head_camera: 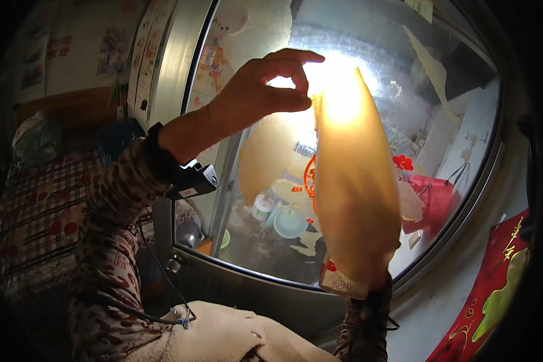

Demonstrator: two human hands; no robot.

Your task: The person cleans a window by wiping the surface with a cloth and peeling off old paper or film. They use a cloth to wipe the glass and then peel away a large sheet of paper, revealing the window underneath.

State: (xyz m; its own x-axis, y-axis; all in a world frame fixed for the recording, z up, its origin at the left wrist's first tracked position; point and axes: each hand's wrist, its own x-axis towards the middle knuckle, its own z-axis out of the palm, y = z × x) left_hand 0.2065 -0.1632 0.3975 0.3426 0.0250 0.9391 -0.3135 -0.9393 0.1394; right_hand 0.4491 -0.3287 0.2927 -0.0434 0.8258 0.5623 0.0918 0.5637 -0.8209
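Note:
A long, translucent yellowish-brown sheet stands before the window, lit through by a bright glare near its top; whether it is paper or thin cloth is unclear. My left hand is raised at the sheet's upper left edge, thumb and a bent finger close together. Glare hides whether they grip it. At the sheet's lower end, my right hand is mostly hidden behind it, with darker shapes faintly showing through. A light-coloured piece bearing writing sits by the right wrist. A small black device hangs at my left wrist.
The metal-framed window glass carries peeling paper scraps and red cutouts. Beyond it are a light blue basin, a white tub and a red bag. A bed stands left. A black cable runs along my left arm.

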